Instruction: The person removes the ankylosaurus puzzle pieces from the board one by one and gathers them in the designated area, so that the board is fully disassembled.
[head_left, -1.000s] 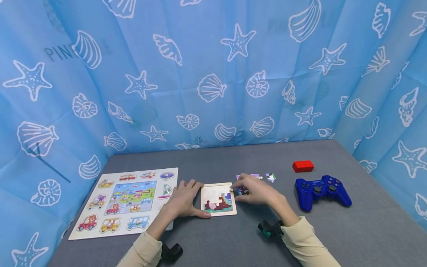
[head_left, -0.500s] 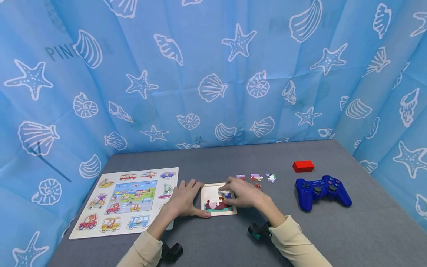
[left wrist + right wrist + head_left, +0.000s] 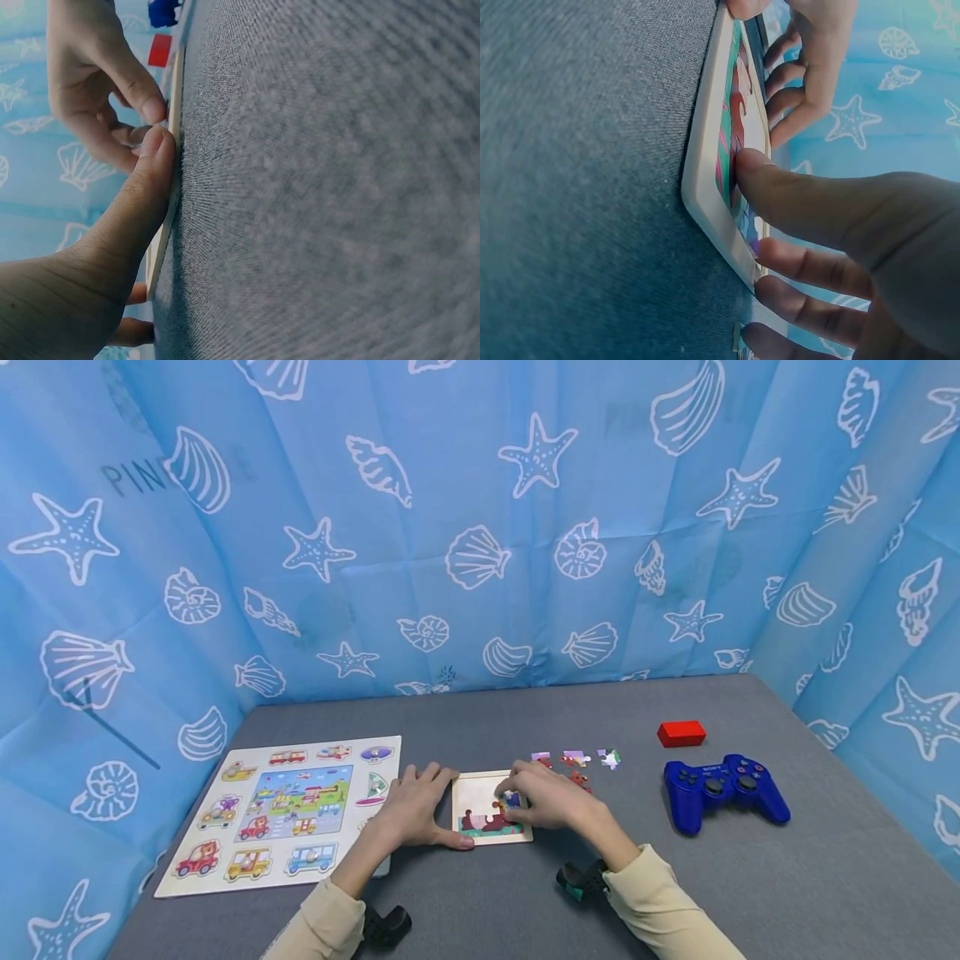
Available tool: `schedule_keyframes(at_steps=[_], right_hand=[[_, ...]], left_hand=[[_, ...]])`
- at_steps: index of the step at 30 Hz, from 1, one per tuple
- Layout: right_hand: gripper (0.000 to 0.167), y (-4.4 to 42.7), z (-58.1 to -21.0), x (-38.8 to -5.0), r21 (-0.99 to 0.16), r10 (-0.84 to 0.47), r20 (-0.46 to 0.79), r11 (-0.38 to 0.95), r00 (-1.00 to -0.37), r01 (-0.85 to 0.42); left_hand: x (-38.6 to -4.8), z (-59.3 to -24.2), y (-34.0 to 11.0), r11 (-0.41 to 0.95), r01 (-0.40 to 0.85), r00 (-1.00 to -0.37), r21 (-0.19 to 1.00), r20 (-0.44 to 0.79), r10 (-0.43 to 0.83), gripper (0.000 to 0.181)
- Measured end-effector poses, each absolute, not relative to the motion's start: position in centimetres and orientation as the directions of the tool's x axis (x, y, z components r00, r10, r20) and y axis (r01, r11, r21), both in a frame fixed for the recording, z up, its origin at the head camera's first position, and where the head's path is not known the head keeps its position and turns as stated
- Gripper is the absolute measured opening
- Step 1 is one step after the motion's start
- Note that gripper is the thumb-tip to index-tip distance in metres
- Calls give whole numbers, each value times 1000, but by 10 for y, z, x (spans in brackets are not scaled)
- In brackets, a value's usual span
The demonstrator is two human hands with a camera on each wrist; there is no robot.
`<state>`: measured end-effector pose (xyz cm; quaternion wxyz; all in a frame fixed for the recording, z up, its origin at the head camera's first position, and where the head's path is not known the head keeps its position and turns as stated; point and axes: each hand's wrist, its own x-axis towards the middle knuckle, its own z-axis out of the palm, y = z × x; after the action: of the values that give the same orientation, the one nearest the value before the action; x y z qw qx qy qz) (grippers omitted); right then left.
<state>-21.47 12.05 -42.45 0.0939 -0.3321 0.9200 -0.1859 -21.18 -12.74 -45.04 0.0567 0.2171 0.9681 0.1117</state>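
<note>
A small wooden jigsaw tray (image 3: 474,793) lies flat, with colourful puzzle pieces filling its lower and right parts; its upper left shows bare wood. My left hand (image 3: 411,810) holds the tray along its left side, thumb on the near edge and index finger at the far left corner. Over the tray's right side, my right hand (image 3: 555,795) pinches a puzzle piece (image 3: 513,798) between thumb and forefinger, down among the fitted pieces. Its fingers partly hide that piece. In the right wrist view, the right thumb (image 3: 754,169) touches the picture.
Several loose puzzle pieces (image 3: 576,758) lie beyond my right hand. A large vehicle peg puzzle board (image 3: 247,860) is at left. On the right are a red block (image 3: 681,733) and a blue game controller (image 3: 723,787). A blue seashell curtain (image 3: 465,485) surrounds the grey table (image 3: 480,910).
My right hand has come left from the loose pieces to the tray, bringing a puzzle piece, and has then shifted only slightly there. The left hand has stayed on the tray.
</note>
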Motion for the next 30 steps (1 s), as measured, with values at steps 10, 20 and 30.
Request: schedule_keyframes(at_steps=[10,20,30], right_hand=[[24,121,-425,-213,-436,-631,-41,709,-775,-554],[26,121,-424,-214,-455,-634,-27,696,-773,-555],[28,122,-424,-214,-454,-644,-18,687,-765,-568]], left_hand=[[-211,-451,-128,881,407,-899,243,-64,433,103],[-212,-451,-127,881,408,-899,241,-60,433,102],[-212,-450,-127,884,405,-901,233,-64,430,102]])
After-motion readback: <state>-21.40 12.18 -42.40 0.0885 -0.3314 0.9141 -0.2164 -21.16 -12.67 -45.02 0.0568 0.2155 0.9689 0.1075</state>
